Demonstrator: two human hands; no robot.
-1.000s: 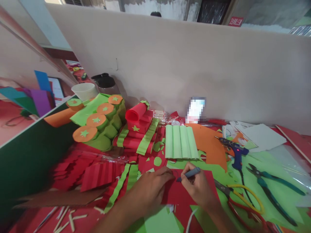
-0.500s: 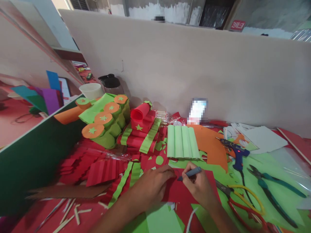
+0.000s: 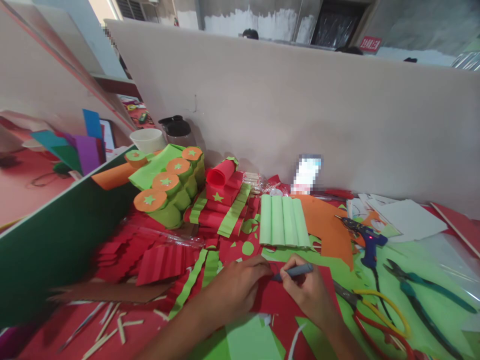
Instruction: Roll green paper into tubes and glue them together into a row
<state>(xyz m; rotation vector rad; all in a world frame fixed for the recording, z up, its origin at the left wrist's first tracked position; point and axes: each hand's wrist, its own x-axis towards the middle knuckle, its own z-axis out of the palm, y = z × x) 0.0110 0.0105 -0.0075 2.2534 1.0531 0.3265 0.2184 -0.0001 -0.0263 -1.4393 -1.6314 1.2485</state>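
Observation:
My right hand (image 3: pixel 305 292) grips a grey-blue pen (image 3: pixel 294 271), its tip down on a red paper sheet (image 3: pixel 277 297) at the table's near middle. My left hand (image 3: pixel 234 290) lies on the same sheet just left of the pen tip, fingers curled and pressing the paper down; what sits under the fingertips is hidden. Just beyond the hands lies a pale green pleated paper (image 3: pixel 284 227).
Green and orange star-topped paper rolls (image 3: pixel 167 187) and red folded pieces (image 3: pixel 221 200) stand at the back left. A blue glue gun (image 3: pixel 365 240), scissors (image 3: pixel 369 310) and pliers (image 3: pixel 420 290) lie to the right. A beige partition (image 3: pixel 300 115) runs behind; a green board (image 3: pixel 48 245) stands at left.
Both hands stay on the red sheet with the pen tip almost in place. The view has turned slightly, so the table things sit a little further right and lower.

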